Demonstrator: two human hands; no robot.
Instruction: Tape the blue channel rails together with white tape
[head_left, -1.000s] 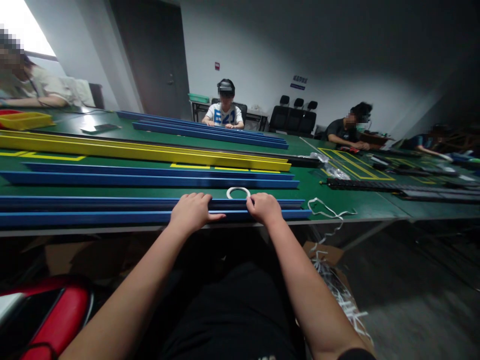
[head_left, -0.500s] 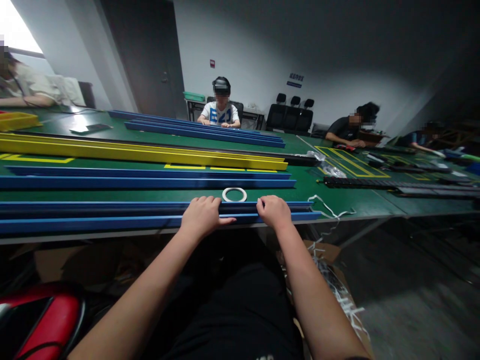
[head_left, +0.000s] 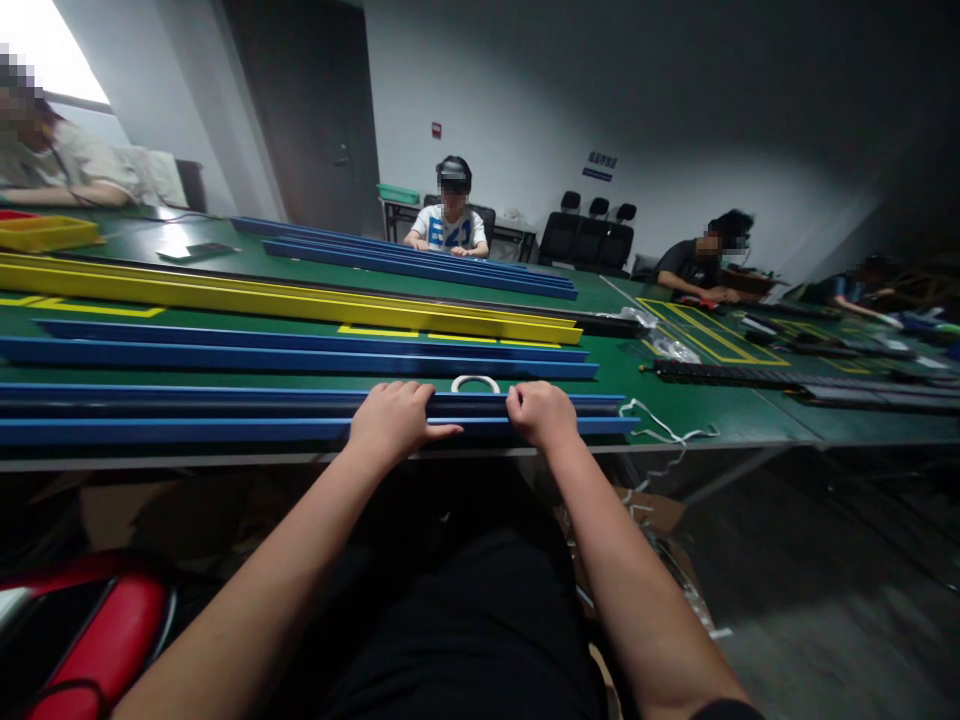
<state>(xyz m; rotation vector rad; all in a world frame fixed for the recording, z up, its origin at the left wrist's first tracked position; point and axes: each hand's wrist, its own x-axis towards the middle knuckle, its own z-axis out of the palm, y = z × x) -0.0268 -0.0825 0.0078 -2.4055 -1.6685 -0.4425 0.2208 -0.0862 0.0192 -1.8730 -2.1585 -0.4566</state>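
A long blue channel-shaped rail (head_left: 225,430) with a dark inner strip lies along the near edge of the table. My left hand (head_left: 391,422) is closed over it, fingers across the far side and thumb stretched along the near side. To the right, my right hand (head_left: 546,412) is curled like a fist on the same rail; whether its fingertips pinch anything else is hidden. Just behind the rail, between both hands, sits a white ring-shaped roll (head_left: 475,380), its near part hidden. A loose white strip (head_left: 664,428) trails from the rail's right end over the table edge.
Another blue rail (head_left: 315,360) and a yellow rail (head_left: 300,298) lie farther back on the green table (head_left: 735,415). More blue rails (head_left: 420,268) lie beyond. Dark strips (head_left: 750,378) are at right. Co-workers sit around the table. A red-and-black seat (head_left: 112,640) is at lower left.
The near blue rail and both my hands have shifted slightly away from me, and the rail now covers the near part of the white ring. The camera view has also turned a little.
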